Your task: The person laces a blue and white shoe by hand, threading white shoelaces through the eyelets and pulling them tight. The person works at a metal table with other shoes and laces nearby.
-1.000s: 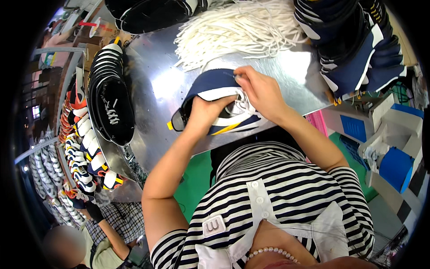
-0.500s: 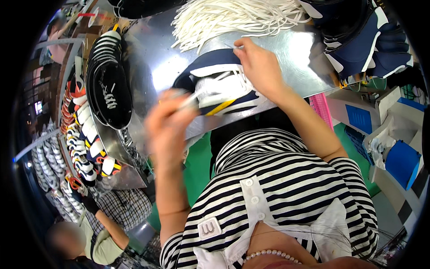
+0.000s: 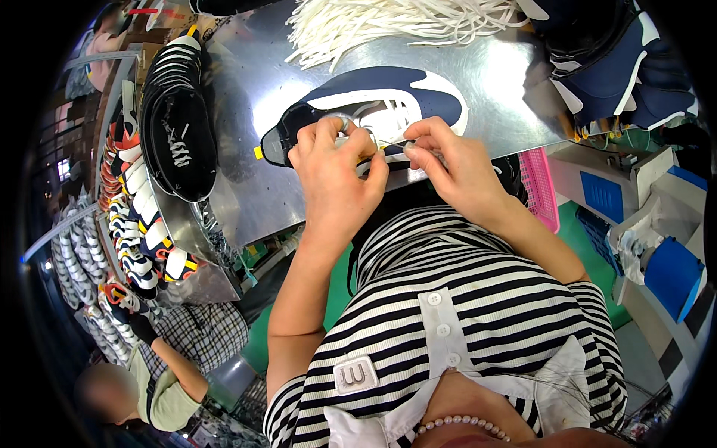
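Note:
A navy and white sneaker upper lies on its side on the metal table, with a yellow tab at its heel end. White lace crosses its opening. My left hand is over the near side of the opening, fingers curled and pinched around what looks like white shoelace, mostly hidden. Close beside it on the right, my right hand pinches thumb against forefinger at the shoe's near edge. A thin, darkish strand runs between the two sets of fingertips; its kind is too small to make out.
Loose white shoelaces are heaped at the table's far side. A black shoe stands at left, and navy uppers are piled at right. A pink basket sits below the table edge. At lower left, another person works beside racked shoes.
My left hand has moved right and up from beside the shoe to its opening. My right hand has come down from the far edge to meet it. The shoe now shows more fully.

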Demonstrator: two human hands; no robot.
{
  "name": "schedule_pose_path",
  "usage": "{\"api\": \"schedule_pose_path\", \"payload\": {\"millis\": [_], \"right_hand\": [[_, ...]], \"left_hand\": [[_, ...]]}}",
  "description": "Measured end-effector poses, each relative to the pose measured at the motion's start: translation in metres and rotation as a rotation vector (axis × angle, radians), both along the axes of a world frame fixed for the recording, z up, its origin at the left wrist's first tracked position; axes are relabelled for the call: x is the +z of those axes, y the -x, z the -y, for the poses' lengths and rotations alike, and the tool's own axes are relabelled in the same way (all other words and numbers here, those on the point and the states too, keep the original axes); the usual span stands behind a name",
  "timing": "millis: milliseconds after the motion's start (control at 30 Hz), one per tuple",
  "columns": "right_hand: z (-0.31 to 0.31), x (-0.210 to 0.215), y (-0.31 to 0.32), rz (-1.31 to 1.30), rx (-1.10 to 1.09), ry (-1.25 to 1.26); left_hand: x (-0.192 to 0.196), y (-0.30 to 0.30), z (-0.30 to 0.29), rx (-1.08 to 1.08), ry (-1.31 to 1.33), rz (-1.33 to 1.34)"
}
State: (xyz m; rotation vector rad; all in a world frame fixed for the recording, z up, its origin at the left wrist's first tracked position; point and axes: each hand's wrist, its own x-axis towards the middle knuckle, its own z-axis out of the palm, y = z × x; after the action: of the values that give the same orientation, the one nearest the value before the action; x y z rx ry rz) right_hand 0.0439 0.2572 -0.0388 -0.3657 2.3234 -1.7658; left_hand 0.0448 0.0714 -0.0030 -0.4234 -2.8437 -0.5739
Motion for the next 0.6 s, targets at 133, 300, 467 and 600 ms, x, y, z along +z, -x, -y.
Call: {"api": "schedule_pose_path", "payload": {"millis": [133, 300, 467, 600], "right_hand": [[0.005, 0.001, 0.004, -0.028, 0.028, -0.075], [0.011, 0.006, 0.007, -0.016, 0.034, -0.103], [0.012, 0.007, 0.009, -0.008, 0.047, -0.14], [0.014, 0.003, 0.011, -0.026, 0.025, -0.141]], "left_hand": [[-0.001, 0.005, 0.006, 0.023, -0.021, 0.075], [-0.003, 0.013, 0.016, -0.004, -0.1, 0.178], [-0.006, 0.014, 0.017, -0.011, -0.102, 0.14], [-0.008, 0.013, 0.017, -0.028, -0.063, 0.091]]}}
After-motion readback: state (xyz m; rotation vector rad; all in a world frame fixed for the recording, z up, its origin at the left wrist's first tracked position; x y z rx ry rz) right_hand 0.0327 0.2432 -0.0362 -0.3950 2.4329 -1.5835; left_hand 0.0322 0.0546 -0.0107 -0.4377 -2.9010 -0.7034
